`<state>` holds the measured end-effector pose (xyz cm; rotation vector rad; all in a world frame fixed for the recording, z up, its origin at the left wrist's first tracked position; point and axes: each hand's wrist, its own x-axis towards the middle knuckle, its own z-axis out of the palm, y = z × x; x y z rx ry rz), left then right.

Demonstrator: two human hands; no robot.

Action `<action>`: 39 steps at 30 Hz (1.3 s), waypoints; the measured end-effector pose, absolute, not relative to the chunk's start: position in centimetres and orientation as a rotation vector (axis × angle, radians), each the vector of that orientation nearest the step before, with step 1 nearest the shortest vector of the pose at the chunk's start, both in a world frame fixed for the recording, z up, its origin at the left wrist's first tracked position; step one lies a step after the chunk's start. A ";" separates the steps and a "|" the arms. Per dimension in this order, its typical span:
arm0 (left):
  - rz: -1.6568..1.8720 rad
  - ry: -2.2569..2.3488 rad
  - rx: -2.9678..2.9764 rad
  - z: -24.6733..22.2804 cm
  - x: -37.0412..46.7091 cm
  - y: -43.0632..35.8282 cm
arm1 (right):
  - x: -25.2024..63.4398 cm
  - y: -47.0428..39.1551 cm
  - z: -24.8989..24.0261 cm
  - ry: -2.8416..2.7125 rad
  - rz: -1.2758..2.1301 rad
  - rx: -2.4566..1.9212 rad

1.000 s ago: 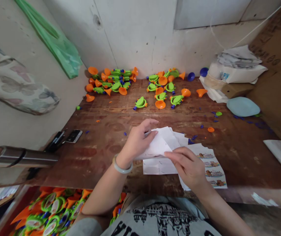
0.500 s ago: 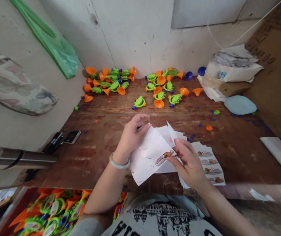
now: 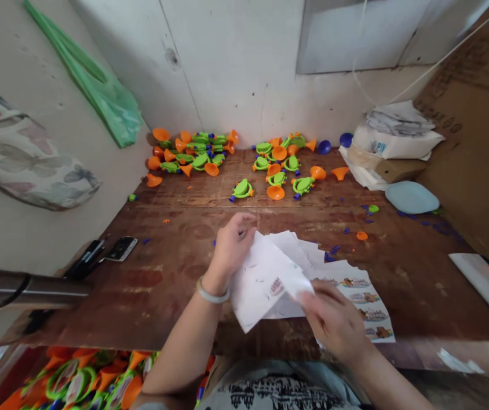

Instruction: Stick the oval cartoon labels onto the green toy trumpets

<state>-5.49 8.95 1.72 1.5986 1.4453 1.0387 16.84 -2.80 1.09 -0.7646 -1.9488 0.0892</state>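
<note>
My left hand [image 3: 232, 245] is closed on the upper left edge of a white sticker sheet [image 3: 251, 290], tilted above the table. One printed picture [image 3: 277, 286] shows near the sheet's right side; the rest is mostly bare with faint cut marks. At the right corner my right hand [image 3: 334, 316], blurred by motion, is closed on the paper, which bends up at its fingertips. Its exact grip is partly smeared. Under and behind the held sheet lie more white sheets [image 3: 285, 242]. To the right, partly beneath my right hand, is a sheet with several bear-and-rainbow stickers [image 3: 366, 299].
Green and orange toy horns [image 3: 202, 162] cluster at the back left, others [image 3: 276, 179] back centre. A pale blue dish [image 3: 412, 197], paper stack [image 3: 400, 128] and cardboard [image 3: 475, 142] stand right. Left are a steel flask [image 3: 52, 289] and phone [image 3: 121, 249]. Below, a bin holds toys [image 3: 77, 381].
My right hand has moved down slightly and turned over at the sheet's corner. The raised white flap beside its fingers is no longer visible, and the corner now bends. The view has tilted up.
</note>
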 end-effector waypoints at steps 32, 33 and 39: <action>0.938 1.349 1.720 0.9 -4.1 9.8 | 17.7 -4.5 1.6 -2.005 0.369 -0.926; 0.893 1.353 1.809 0.6 -3.8 10.1 | 18.0 -5.1 2.0 -2.050 0.418 -0.893; 0.669 1.192 2.082 -3.8 1.5 11.3 | 21.3 3.0 0.8 -1.850 0.319 -0.978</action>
